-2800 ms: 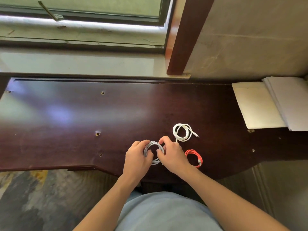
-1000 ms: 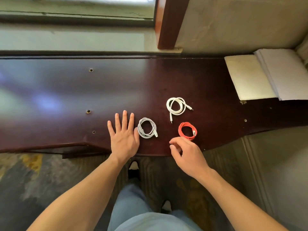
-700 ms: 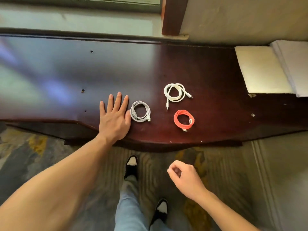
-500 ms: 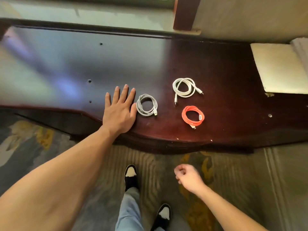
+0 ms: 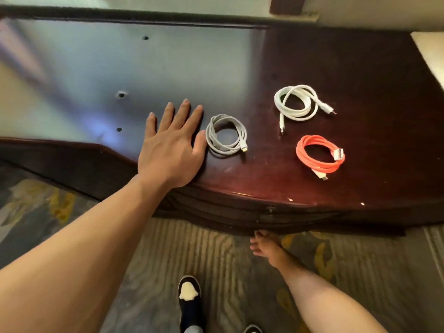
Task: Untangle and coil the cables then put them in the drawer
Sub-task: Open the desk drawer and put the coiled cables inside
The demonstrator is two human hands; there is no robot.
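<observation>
A: Cables status: three coils on the worktop [image 5: 276, 56], all separate, none touching each other. Grey cable [image 5: 226, 134] sits centre frame, white cable [image 5: 296, 103] up and to the right of it, orange cable [image 5: 319, 153] right of centre, nearest the front edge.

B: Coil quality?

A: Grey and orange are tight flat loops with connectors lying on the rim. White is looser (one plug end trails down-left, the other sticks out to the right).

B: Hands?

A: Left hand [image 5: 171, 145] lies flat on the worktop, palm down, fingers straight and spread, holding nothing. Its thumb is just beside the grey coil's left edge; can't tell if it actually touches.

B: Right?

A: Right hand [image 5: 265, 246] is low in the frame, below the worktop's front edge, reaching up at the underside of the drawer front [image 5: 276, 216]. Fingertips disappear at the dark lower lip, so I cannot tell the grip: curled under it or only touching.

B: Drawer open?

A: Front looks flush with the curved edge, no interior visible. A small metal fitting shows on it just above the right hand.

B: Anything else in frame?

A: Pale pad [image 5: 432, 58] at the far right edge of the worktop, mostly cut off. Several small holes in the worktop surface left of centre. Patterned carpet [image 5: 216, 255] below, one dark slipper [image 5: 189, 299] with a pale toe patch at bottom centre.
</observation>
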